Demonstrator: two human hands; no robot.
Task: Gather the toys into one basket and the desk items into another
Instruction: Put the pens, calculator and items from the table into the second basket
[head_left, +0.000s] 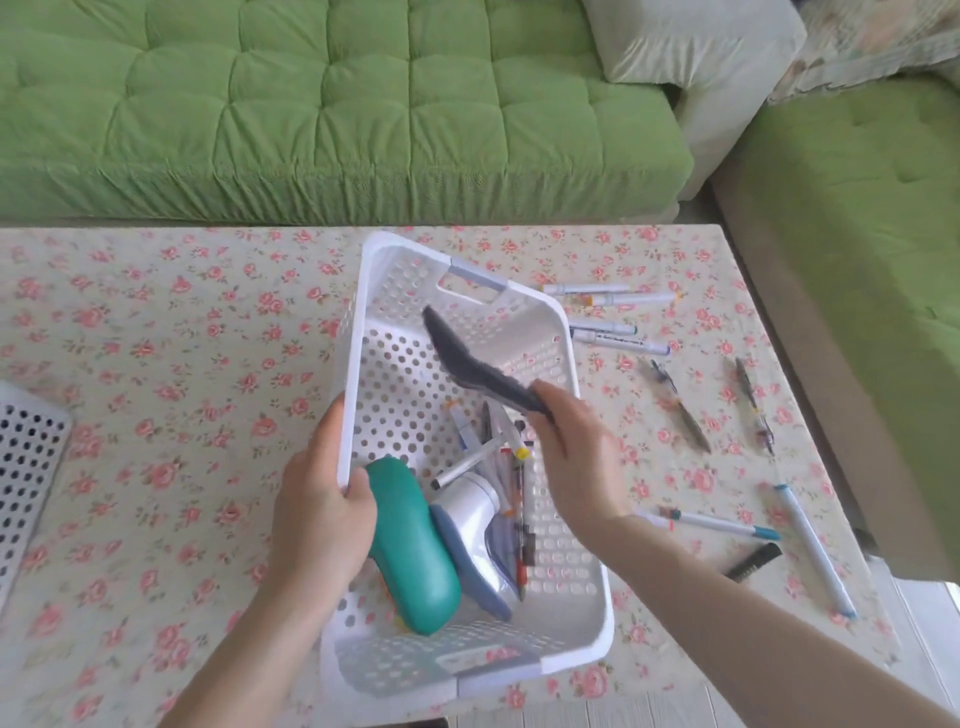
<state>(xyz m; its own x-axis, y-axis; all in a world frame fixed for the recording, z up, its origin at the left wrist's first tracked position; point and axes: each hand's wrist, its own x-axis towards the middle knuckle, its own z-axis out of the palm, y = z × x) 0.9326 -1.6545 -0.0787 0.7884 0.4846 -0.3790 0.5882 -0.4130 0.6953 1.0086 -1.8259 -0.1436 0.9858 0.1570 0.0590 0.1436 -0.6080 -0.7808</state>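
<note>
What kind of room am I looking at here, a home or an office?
Most likely a home living room: a green tufted sofa with a pale cushion sits behind a table covered by a rose-print tablecloth.

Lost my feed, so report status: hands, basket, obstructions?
Left hand grips rim of white basket. Right hand holds dark grey item above it. Markers, pens on table alongside; nothing blocking.

**White, teal and roses**

The basket (358, 332) is white and dotted with round holes, and its handles (478, 278) are pale grey-blue. Inside the basket, a teal case (415, 545) lies beside white pens (464, 470). Over the basket is a dark grey strip (467, 364). Right of the basket, the markers (608, 300) are white with orange, teal and blue caps. Under the basket, the table (182, 364) wears pale cream-green cloth strewn with pink roses. Beyond the basket, the sofa (311, 104) is tufted green.
</note>
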